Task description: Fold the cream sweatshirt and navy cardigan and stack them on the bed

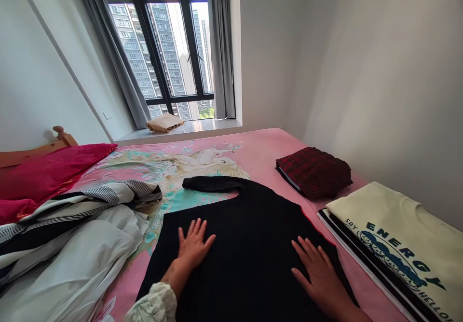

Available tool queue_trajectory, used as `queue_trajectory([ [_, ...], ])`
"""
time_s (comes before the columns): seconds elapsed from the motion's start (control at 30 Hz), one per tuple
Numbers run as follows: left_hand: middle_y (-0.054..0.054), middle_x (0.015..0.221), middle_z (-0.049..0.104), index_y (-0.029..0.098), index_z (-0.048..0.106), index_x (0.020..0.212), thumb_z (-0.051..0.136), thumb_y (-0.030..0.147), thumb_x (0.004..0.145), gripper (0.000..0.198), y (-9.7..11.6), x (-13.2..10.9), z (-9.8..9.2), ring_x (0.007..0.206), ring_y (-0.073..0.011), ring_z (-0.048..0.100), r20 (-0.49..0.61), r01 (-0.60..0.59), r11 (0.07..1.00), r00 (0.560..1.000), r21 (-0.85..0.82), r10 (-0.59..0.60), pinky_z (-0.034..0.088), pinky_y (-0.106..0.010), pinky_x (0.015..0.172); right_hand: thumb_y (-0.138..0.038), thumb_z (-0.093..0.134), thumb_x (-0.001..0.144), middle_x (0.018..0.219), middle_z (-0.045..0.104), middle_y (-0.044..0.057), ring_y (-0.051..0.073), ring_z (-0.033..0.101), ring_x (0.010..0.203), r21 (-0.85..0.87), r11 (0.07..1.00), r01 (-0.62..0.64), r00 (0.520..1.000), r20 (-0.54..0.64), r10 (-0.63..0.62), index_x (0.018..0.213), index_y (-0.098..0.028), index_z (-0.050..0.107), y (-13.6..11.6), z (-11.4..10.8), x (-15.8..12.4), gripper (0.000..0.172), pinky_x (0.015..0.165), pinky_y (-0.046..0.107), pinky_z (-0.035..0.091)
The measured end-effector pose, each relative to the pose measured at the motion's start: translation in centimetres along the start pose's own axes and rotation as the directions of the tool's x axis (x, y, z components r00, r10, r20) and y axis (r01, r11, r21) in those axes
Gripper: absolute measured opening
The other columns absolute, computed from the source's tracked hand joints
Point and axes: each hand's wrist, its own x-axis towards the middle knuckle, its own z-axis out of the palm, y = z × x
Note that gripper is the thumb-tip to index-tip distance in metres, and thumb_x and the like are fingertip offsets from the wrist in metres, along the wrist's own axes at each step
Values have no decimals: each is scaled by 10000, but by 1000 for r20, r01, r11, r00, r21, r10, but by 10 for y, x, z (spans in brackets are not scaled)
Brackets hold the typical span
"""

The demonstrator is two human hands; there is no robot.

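Observation:
A black long-sleeved garment (246, 225) lies spread flat on the pink bedsheet (260, 143), one sleeve folded across its top. My left hand (193, 245) rests palm down on the garment's left part, fingers spread. My right hand (320, 271) lies flat on its right part, fingers stretched out. Neither hand holds anything.
Folded clothes line the right side: a dark red plaid piece (314, 170) and a cream T-shirt (401, 245) printed "ENERGY" on top of a stack. A heap of white and striped clothes (72, 235) lies left, beside a red pillow (43, 172). A window (166, 56) stands behind the bed.

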Motion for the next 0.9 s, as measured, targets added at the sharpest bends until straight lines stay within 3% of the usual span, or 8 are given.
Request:
queue_trajectory([
  [0.1,-110,1537,116,167,199,1445,244,674,794,826,-46,32,-1,1413,-301,65,-29,192,981,981,13,-192,-44,-662,1044,-535,390,882,1497,258,25,273,249,1365,-9,1000,-1,1000,18,2,1453,-300,190,-1,-2,1,649,1098,530,225],
  [0.17,-144,1533,122,122,203,1441,250,716,759,906,-58,53,-1,1410,-318,68,-28,246,969,969,9,-246,-21,-668,1041,-530,380,889,1506,233,18,266,234,1371,-8,1000,-5,999,41,5,1457,-307,159,-1,-5,2,649,1100,526,224],
  [0.3,-178,1505,229,96,292,1408,248,631,801,811,-56,87,-4,1397,-316,140,-68,213,976,975,45,-210,0,-639,1054,-515,369,899,1517,190,7,265,211,1379,19,1000,-19,996,83,18,1459,-330,110,-1,-9,4,644,1102,533,218],
  [0.43,-169,1315,511,156,524,1230,369,623,757,683,-63,108,-24,1264,-343,385,-65,110,991,992,76,-106,18,-606,1061,-507,371,900,1519,177,5,268,193,1383,48,998,-30,994,108,25,1461,-330,88,0,-12,6,652,1106,540,210],
  [0.57,-95,1010,668,198,615,952,427,655,706,551,-75,123,-49,1033,-295,569,7,-29,997,1000,77,29,307,-437,985,-503,391,893,1516,186,11,278,203,1379,76,996,-41,994,108,33,1460,-331,98,0,-16,7,661,1103,539,222],
  [0.63,-56,865,687,217,591,908,380,651,738,512,-77,127,-54,910,-258,615,19,-85,991,996,102,84,375,-364,893,-506,392,892,1515,187,10,280,207,1378,87,995,-48,993,115,38,1460,-332,97,0,-17,8,664,1101,542,225],
  [0.73,-58,746,690,214,574,863,318,641,770,506,-75,128,-51,829,-265,635,-4,-35,981,999,191,36,350,-403,905,-507,387,893,1517,179,13,280,206,1378,94,994,-52,990,132,40,1460,-334,97,1,-18,9,660,1103,545,214],
  [0.9,-105,809,703,190,615,785,300,672,755,577,-77,127,-50,908,-290,637,-19,88,978,996,191,-86,371,-405,900,-501,395,892,1517,183,13,279,205,1379,96,994,-52,991,124,40,1460,-334,108,2,-17,10,658,1106,543,203],
])
